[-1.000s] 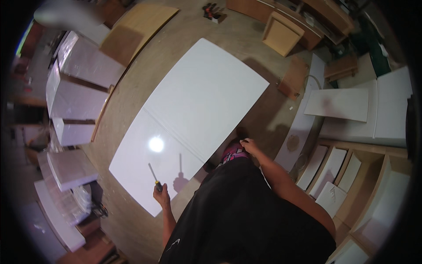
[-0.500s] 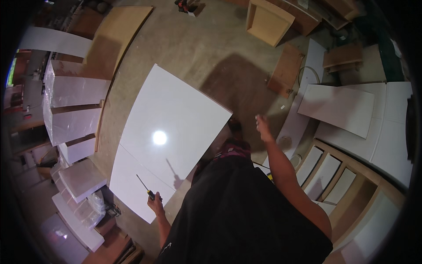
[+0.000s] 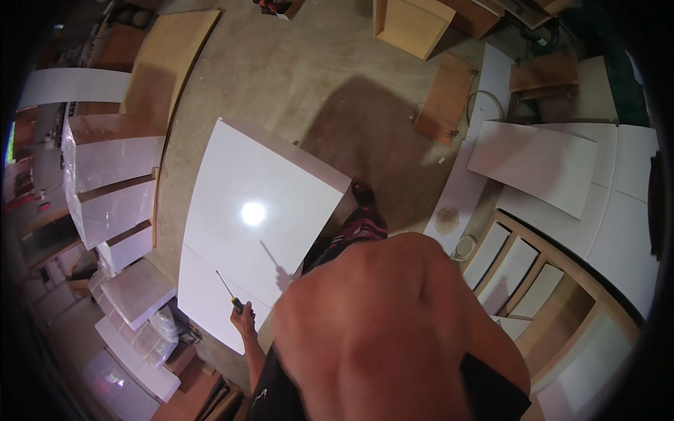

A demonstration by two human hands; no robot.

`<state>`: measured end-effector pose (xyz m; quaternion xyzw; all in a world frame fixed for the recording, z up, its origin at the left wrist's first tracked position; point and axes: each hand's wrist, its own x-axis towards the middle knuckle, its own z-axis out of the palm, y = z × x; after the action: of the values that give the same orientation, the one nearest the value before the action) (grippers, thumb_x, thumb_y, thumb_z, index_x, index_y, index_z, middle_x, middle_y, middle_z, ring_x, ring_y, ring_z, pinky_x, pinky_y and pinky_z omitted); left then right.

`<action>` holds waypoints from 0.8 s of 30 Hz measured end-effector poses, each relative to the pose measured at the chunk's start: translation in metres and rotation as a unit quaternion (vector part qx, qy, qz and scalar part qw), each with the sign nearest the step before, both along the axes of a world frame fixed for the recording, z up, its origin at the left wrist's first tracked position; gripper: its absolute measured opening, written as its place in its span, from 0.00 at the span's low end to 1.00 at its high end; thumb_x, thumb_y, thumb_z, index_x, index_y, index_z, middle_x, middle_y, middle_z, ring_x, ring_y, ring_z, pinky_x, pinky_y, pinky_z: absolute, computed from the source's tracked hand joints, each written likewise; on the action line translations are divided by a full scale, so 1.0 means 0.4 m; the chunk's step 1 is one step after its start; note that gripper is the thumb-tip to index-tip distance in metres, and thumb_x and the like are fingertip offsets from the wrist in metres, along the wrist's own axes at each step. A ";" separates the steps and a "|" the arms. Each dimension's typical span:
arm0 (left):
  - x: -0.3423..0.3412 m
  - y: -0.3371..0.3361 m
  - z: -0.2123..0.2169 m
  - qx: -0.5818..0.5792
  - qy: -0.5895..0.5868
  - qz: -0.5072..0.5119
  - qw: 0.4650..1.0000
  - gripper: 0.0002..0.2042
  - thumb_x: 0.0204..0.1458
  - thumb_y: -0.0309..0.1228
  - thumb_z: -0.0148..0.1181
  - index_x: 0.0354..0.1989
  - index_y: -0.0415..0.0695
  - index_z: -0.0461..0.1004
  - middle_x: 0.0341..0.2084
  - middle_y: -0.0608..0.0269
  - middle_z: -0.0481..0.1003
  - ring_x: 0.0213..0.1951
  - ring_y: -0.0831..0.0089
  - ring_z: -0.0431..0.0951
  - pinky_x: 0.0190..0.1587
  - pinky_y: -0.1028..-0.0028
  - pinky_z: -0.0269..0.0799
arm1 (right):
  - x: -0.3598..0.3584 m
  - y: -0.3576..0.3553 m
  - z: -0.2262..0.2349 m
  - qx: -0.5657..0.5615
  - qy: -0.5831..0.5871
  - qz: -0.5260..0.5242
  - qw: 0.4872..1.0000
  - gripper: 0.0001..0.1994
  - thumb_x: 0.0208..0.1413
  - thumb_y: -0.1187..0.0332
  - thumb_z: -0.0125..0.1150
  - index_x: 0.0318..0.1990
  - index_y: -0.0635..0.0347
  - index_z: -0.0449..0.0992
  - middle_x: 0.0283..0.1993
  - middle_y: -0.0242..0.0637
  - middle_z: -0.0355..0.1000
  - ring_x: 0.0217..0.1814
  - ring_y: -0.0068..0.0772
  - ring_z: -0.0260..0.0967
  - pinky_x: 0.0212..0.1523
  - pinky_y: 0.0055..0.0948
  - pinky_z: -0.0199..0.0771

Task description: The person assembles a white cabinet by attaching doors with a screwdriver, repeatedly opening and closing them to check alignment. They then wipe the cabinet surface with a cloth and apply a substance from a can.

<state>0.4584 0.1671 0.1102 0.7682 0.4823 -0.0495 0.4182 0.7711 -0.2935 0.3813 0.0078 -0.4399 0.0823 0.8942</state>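
My left hand (image 3: 243, 320) is closed around the black and yellow handle of a screwdriver (image 3: 225, 287). The long thin shaft points up and away, above the near part of a large white cabinet (image 3: 281, 168). This cabinet has a flat white top with a seam across it, and the screwdriver's shadow falls there. My right hand (image 3: 372, 316) is raised very close to the camera, large and blurred. It covers much of my body and part of the cabinet's near right side. Its fingers do not show clearly, so whether it holds anything is hidden.
Wrapped white cabinets (image 3: 116, 158) stand along the left, by a tan board (image 3: 175, 52). A wooden drawer (image 3: 411, 28) lies at the far right, with a brown panel (image 3: 446, 98) nearer. White panels (image 3: 526, 165) and a slotted wooden frame (image 3: 540, 256) line the right.
My right hand has risen from low beside my body to right before the camera, growing large. My left hand still holds the screwdriver in nearly the same place. The view has shifted slightly.
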 end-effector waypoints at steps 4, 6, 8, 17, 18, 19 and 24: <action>-0.021 -0.032 -0.017 0.030 0.037 0.007 0.999 0.12 0.47 0.33 0.67 0.25 0.40 0.69 0.15 0.65 0.70 0.14 0.78 0.68 0.17 0.76 0.62 | -0.007 0.056 0.029 0.070 0.003 -0.017 0.997 0.13 0.58 0.64 0.55 0.45 0.65 0.72 0.21 0.35 0.65 0.17 0.27 0.57 0.20 0.30 0.56; -0.055 -0.032 -0.020 0.029 0.031 -0.008 0.999 0.12 0.47 0.34 0.67 0.26 0.40 0.70 0.15 0.63 0.71 0.15 0.77 0.69 0.17 0.76 0.63 | -0.015 0.075 0.032 0.094 0.014 -0.020 0.995 0.13 0.58 0.65 0.55 0.44 0.65 0.72 0.22 0.36 0.65 0.18 0.27 0.57 0.20 0.30 0.57; -0.057 -0.060 -0.005 0.017 0.060 0.020 0.998 0.12 0.47 0.33 0.66 0.25 0.41 0.69 0.15 0.64 0.70 0.15 0.78 0.69 0.18 0.77 0.63 | -0.022 0.088 0.030 0.109 0.027 -0.024 0.993 0.13 0.57 0.65 0.55 0.44 0.66 0.73 0.22 0.36 0.65 0.18 0.27 0.58 0.20 0.30 0.58; -0.114 -0.123 0.013 -0.020 0.058 0.072 0.996 0.11 0.47 0.31 0.66 0.24 0.42 0.68 0.15 0.66 0.69 0.15 0.79 0.67 0.17 0.77 0.61 | -0.059 0.175 0.036 0.167 0.063 -0.029 0.983 0.12 0.55 0.67 0.54 0.42 0.66 0.73 0.23 0.37 0.67 0.18 0.26 0.61 0.20 0.28 0.61; -0.111 -0.135 0.013 -0.018 0.058 0.075 0.995 0.11 0.48 0.32 0.65 0.24 0.42 0.68 0.15 0.66 0.69 0.15 0.79 0.67 0.17 0.77 0.61 | -0.065 0.188 0.038 0.170 0.065 -0.030 0.983 0.12 0.55 0.68 0.54 0.42 0.67 0.73 0.23 0.37 0.67 0.18 0.26 0.61 0.20 0.28 0.61; -0.108 -0.146 0.013 -0.017 0.058 0.077 0.995 0.12 0.48 0.32 0.65 0.24 0.42 0.67 0.15 0.66 0.69 0.15 0.79 0.67 0.17 0.77 0.61 | -0.068 0.199 0.042 0.173 0.065 -0.031 0.982 0.12 0.54 0.68 0.54 0.41 0.67 0.73 0.24 0.37 0.67 0.18 0.26 0.62 0.20 0.28 0.61; -0.168 -0.152 -0.001 -0.016 0.047 0.088 0.995 0.11 0.49 0.33 0.65 0.26 0.42 0.69 0.16 0.68 0.69 0.16 0.79 0.67 0.19 0.78 0.63 | -0.095 0.279 0.069 0.193 0.073 -0.015 0.978 0.11 0.53 0.69 0.54 0.40 0.67 0.74 0.24 0.37 0.68 0.19 0.25 0.63 0.20 0.27 0.63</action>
<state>0.3911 0.1063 0.1097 0.7129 0.5658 -0.0564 0.4105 0.7332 -0.1821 0.4089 0.1794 -0.3814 -0.0187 0.9067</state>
